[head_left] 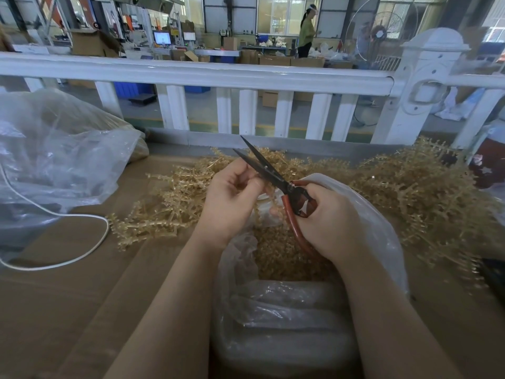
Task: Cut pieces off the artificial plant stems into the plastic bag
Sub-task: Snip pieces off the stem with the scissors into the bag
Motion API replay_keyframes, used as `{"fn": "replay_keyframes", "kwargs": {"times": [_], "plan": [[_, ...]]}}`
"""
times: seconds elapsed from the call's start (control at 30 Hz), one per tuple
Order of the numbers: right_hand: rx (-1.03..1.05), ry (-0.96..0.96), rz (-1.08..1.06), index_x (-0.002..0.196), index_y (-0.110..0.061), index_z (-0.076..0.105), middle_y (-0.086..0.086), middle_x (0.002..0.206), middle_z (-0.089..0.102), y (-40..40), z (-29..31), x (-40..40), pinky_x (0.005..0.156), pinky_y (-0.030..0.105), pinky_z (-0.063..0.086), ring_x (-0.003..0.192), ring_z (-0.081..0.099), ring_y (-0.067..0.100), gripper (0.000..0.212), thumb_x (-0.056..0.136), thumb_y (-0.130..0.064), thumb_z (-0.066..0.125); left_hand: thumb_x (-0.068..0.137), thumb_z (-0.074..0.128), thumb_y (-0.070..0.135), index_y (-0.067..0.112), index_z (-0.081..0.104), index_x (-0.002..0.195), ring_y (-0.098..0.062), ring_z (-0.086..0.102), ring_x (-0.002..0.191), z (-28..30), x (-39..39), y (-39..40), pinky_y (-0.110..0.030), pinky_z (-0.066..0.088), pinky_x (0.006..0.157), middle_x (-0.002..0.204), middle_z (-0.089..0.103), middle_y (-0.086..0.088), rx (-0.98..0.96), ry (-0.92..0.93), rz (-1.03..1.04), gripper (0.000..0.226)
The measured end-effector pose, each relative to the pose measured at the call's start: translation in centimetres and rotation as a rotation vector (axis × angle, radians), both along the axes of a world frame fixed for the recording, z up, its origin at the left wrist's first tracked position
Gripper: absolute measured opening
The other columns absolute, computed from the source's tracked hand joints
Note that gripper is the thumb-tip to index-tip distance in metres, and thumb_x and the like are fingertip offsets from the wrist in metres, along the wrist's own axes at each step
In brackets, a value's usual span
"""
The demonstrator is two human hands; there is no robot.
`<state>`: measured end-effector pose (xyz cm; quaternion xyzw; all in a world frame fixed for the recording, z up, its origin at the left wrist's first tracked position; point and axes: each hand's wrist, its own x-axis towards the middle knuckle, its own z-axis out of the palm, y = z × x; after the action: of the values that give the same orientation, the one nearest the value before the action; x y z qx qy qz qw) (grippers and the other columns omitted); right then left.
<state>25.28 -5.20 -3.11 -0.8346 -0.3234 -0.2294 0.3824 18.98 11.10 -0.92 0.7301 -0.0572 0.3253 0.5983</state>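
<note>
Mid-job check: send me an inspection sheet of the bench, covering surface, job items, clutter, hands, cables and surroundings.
Surface: brown cardboard-covered bench.
Job's things: red-handled black-bladed scissors, blades open and pointing up-left; clear plastic bag below the hands, holding tan cut pieces; tan artificial plant stems heaped at right and left.
Clutter: large crumpled clear bag at far left.
Hands: left hand pinches a stem at the blades; right hand grips the scissor handles.
Cables: white cord looping across the bench.
Surroundings: white railing; workshop beyond with a standing person.
</note>
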Motion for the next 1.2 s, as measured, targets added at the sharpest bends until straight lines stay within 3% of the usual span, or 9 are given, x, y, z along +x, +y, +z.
{"fn": "replay_keyframes", "kwargs": {"times": [0.23,0.33,0.47,0.57,0.67,0.8,0.97,1.07,1.2], "plan": [[0.007,-0.018,-0.009,0.092,-0.021,0.074,-0.020,0.080,0.061,0.0,0.0,-0.1,0.073,0.016,0.050,0.074,0.059,0.002,0.053,0.082,-0.067,0.049,0.095,0.051,-0.007,-0.002,0.066,0.099,-0.015,0.059,0.072,0.1,0.0,0.0,-0.015,0.049,0.071,0.082,0.057,-0.035,-0.005,-0.021,-0.004,0.017],[-0.008,0.011,-0.006,0.094,-0.019,0.075,-0.017,0.084,0.066,-0.1,0.0,0.1,0.077,0.025,0.056,0.078,0.062,0.005,0.043,0.086,-0.059,0.063,0.095,0.052,-0.006,-0.002,0.066,0.100,-0.019,0.056,0.073,0.1,0.0,0.1,-0.015,0.048,0.071,0.082,0.055,-0.037,-0.007,-0.029,-0.001,0.016],[0.008,0.080,0.004,0.089,-0.022,0.074,-0.016,0.079,0.067,0.0,0.0,0.2,0.073,0.026,0.056,0.075,0.063,0.005,0.035,0.086,-0.055,0.065,0.096,0.054,-0.002,0.001,0.067,0.097,-0.010,0.061,0.071,-0.1,0.2,0.3,-0.020,0.051,0.071,0.079,0.064,-0.020,-0.023,-0.026,0.050,0.013],[0.061,0.161,0.008,0.076,-0.025,0.068,-0.015,0.067,0.062,0.0,0.2,0.1,0.063,0.025,0.051,0.066,0.060,0.003,0.035,0.082,-0.059,0.061,0.096,0.056,0.000,0.007,0.065,0.089,-0.026,0.061,0.073,-0.3,0.4,0.3,-0.033,0.054,0.072,0.076,0.064,-0.013,0.004,0.010,0.085,0.013],[0.100,0.270,0.019,0.072,-0.025,0.068,-0.009,0.065,0.065,0.0,0.3,0.5,0.062,0.033,0.056,0.062,0.062,0.007,0.023,0.088,-0.041,0.072,0.094,0.060,0.004,0.018,0.065,0.084,-0.028,0.061,0.074,-0.6,0.4,0.3,-0.040,0.053,0.071,0.076,0.064,-0.008,0.120,0.045,0.128,0.018],[0.234,0.433,0.096,0.070,-0.026,0.068,-0.013,0.064,0.068,-0.1,0.7,0.3,0.056,0.020,0.051,0.058,0.062,0.002,0.020,0.089,-0.027,0.073,0.094,0.062,0.011,0.023,0.065,0.084,-0.025,0.058,0.072,-0.9,0.5,0.3,-0.045,0.053,0.070,0.074,0.063,0.005,0.204,0.082,0.149,0.016],[0.313,0.591,0.224,0.074,-0.033,0.078,0.002,0.076,0.075,0.2,1.6,-0.1,0.084,0.046,0.060,0.079,0.073,0.027,0.016,0.087,-0.023,0.078,0.093,0.064,0.010,0.017,0.066,0.085,-0.025,0.061,0.073,-0.7,0.5,-0.3,-0.047,0.054,0.072,0.075,0.065,0.003,0.209,0.087,0.115,0.011],[0.308,0.624,0.217,0.069,-0.032,0.077,-0.001,0.077,0.076,0.3,1.8,-0.2,0.082,0.037,0.060,0.077,0.073,0.020,0.022,0.084,-0.017,0.079,0.094,0.065,0.010,0.017,0.068,0.085,-0.026,0.063,0.077,-0.5,0.5,-0.4,-0.039,0.054,0.075,0.077,0.067,-0.001,0.145,0.090,0.068,0.012],[0.424,0.728,0.280,0.077,-0.019,0.075,0.007,0.077,0.073,0.1,2.1,-0.4,0.049,0.013,0.045,0.049,0.060,0.002,0.016,0.088,-0.007,0.073,0.089,0.073,0.013,0.017,0.068,0.102,-0.012,0.066,0.083,-0.2,0.4,-0.2,-0.023,0.053,0.079,0.088,0.070,0.002,-0.070,0.091,-0.053,0.015]]}}
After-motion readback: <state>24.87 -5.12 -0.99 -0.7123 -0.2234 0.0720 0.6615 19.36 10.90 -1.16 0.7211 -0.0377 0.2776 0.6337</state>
